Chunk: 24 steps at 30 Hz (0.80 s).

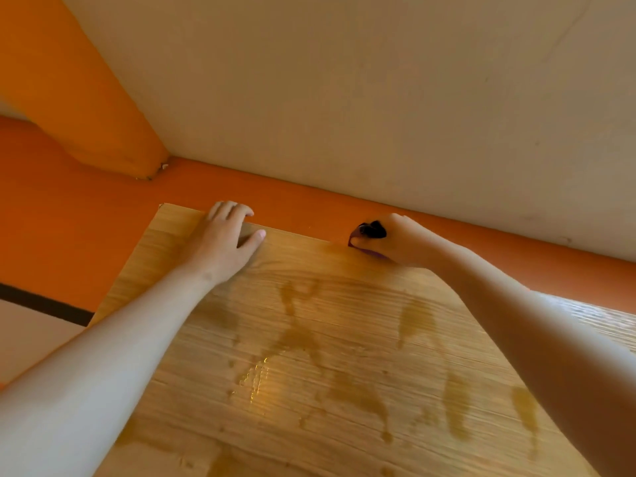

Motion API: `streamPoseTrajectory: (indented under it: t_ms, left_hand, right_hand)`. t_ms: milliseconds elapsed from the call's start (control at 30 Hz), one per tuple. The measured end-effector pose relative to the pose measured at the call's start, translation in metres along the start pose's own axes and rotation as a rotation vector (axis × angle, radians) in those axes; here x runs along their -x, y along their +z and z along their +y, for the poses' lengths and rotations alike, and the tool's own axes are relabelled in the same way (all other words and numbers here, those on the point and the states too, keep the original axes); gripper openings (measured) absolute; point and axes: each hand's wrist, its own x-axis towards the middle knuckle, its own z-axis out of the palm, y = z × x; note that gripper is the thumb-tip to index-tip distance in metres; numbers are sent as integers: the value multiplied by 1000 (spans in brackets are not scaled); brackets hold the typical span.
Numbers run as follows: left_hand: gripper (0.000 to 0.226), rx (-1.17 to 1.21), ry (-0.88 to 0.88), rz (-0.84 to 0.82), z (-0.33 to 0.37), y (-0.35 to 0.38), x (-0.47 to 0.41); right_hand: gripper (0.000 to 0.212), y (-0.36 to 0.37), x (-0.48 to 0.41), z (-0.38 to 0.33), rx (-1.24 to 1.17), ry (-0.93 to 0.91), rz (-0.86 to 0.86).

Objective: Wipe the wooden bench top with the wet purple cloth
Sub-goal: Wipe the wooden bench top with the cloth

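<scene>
At frame centre, the right hand [395, 241] clenches the cloth [371, 232] at the far edge of the wet-streaked bench [344, 325]. Left of it, the left hand [225, 237] grips that edge.

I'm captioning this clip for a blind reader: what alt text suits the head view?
A person's right hand grips a bunched purple cloth at the far edge of a wooden bench top streaked with wet patches. The left hand holds that far edge near the corner, fingers curled over it.
</scene>
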Motion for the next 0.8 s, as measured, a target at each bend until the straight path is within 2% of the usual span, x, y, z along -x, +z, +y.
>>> streamPoseTrajectory:
  t_ms: [167, 267, 400, 467, 600, 700, 800]
  left_hand:
    - [32, 44, 22, 37, 2, 3, 1]
    - [32, 51, 45, 44, -2, 4, -1]
    - [45, 71, 77, 45, -11, 9, -3]
    - [41, 97, 62, 48, -12, 10, -4]
    - [40, 142, 40, 67, -9, 11, -5]
    - [47, 238, 29, 66, -11, 6, -2]
    - [51, 243, 9, 114, -30, -10, 6]
  right_hand:
    - [15, -8, -1, -2, -74, 19, -75]
    - [17, 7, -23, -34, -46, -44, -51]
    - [29, 47, -65, -97, 60, -221, 65]
    - [31, 57, -78, -118, 82, -249, 73]
    - [30, 46, -75, -118, 15, -240, -1]
    - [25, 31, -62, -93, 35, -169, -75]
    - [36, 24, -53, -70, -37, -74, -107]
